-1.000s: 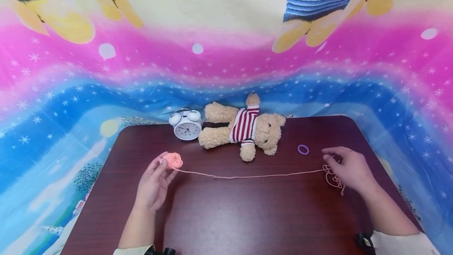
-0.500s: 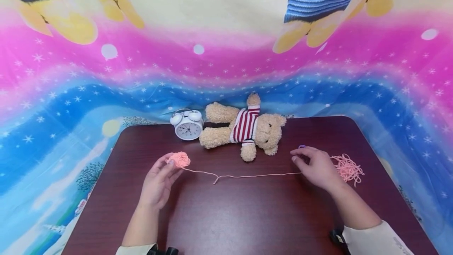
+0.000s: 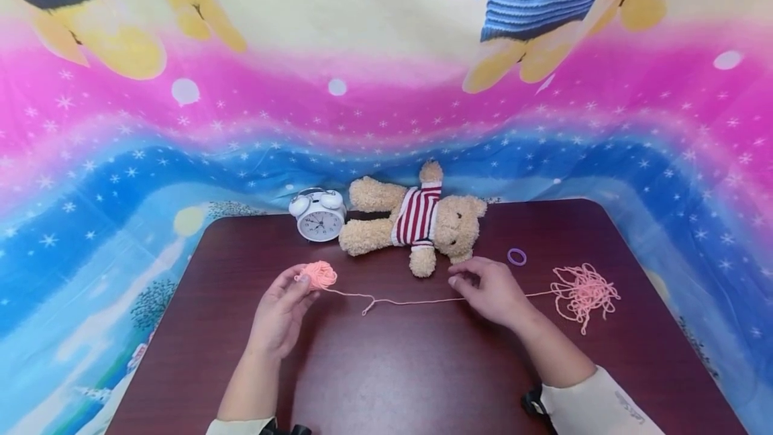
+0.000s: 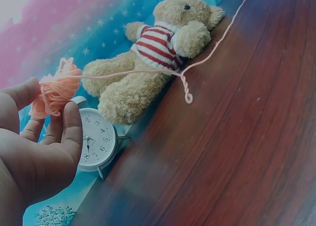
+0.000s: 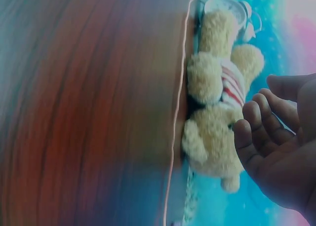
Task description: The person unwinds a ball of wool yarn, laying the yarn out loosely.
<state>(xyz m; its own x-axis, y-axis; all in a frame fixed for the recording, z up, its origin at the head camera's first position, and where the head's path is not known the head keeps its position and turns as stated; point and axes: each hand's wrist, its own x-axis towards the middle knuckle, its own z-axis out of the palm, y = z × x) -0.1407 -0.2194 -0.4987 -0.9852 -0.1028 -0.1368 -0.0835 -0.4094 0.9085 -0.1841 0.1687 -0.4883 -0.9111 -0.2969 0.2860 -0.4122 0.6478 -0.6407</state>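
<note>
My left hand (image 3: 279, 317) pinches a small ball of peach yarn (image 3: 320, 274) between thumb and fingers, raised over the table's left side. From the ball a yarn strand (image 3: 410, 302) runs rightward, with a short twisted kink hanging from it. My right hand (image 3: 495, 293) is above the strand near the bear's head, fingers loosely bent. In the right wrist view the strand (image 5: 176, 112) passes apart from the fingers (image 5: 254, 114), which hold nothing. Beyond the right hand, the strand leads to a loose tangle of yarn (image 3: 586, 291) on the table.
A teddy bear (image 3: 417, 217) in a striped shirt lies on its back along the table's rear edge. Left of it stands a white twin-bell alarm clock (image 3: 320, 220). A purple ring (image 3: 517, 257) lies right of the bear. A printed cloth (image 3: 386, 113) hangs behind the table (image 3: 392, 368).
My right hand has moved left from the yarn tangle to near the bear's head, uncovering the tangle. My left hand, with the yarn ball, has shifted slightly right. The strand sags into a kink.
</note>
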